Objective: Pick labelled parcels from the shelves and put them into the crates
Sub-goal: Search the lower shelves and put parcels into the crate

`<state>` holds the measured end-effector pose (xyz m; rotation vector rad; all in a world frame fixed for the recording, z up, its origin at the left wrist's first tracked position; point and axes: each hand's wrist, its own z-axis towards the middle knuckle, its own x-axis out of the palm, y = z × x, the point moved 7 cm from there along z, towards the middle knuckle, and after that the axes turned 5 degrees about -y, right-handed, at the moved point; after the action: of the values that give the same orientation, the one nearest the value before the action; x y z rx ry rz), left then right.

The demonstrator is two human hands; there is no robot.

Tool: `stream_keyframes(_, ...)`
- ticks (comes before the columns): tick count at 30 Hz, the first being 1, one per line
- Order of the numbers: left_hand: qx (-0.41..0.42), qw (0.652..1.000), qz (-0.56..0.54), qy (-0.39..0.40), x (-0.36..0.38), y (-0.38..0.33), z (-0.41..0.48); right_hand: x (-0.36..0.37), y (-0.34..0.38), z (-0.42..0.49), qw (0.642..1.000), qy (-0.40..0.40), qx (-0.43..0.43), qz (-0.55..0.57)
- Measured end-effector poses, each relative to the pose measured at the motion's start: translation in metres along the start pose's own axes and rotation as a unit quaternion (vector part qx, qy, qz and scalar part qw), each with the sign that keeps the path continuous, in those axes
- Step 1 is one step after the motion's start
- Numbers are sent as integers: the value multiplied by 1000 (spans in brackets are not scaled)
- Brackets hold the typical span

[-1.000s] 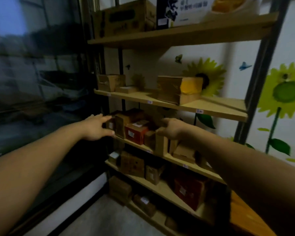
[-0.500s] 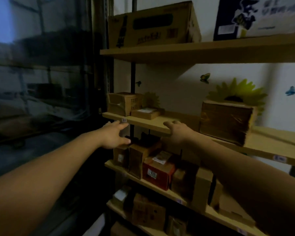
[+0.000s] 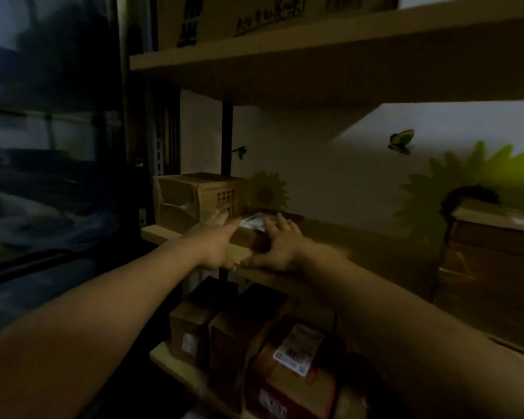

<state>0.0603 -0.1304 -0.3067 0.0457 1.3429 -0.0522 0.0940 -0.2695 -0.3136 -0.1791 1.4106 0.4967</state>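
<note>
We have both hands on a small parcel on the middle shelf

The small parcel [image 3: 250,238], flat and brown with a white label [image 3: 253,222] on top, lies on the middle shelf [image 3: 155,232], just right of a larger carton [image 3: 194,201] at the shelf's left end. Our left hand [image 3: 215,244] lies against its left side with the fingers straight. Our right hand [image 3: 280,246] covers its right end, fingers spread over the top and thumb stretched low along the shelf's near edge; we cannot tell whether this hand has clasped it. More labelled boxes [image 3: 285,373] stand on the shelf below
</note>
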Motion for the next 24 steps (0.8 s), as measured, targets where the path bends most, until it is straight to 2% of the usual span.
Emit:
stream_keyframes(4,11,994,27,101,18,12,23,2,-1,5,999,18,-28,-42)
stream_keyframes(6,39,993,0,111,25,13,27,-2,-5,-4,999,19,-28,-41)
stream_keyframes(8,63,990,-74,106,31,9,28,-7,-6,-14,999,19,-14,-23)
stream_keyframes(10,87,984,-133,77,33,5,27,-10,-5,-24,1000,10,1,-17)
stream_keyframes(16,168,969,-180,-16,28,-6,3,-7,8,-53,992,-81,36,-89)
stream_keyframes(20,173,956,-202,-121,22,-8,-26,8,21,-84,979,-184,70,-48)
stream_keyframes(24,171,939,-259,-149,30,-6,-53,22,37,-116,961,-257,84,-49)
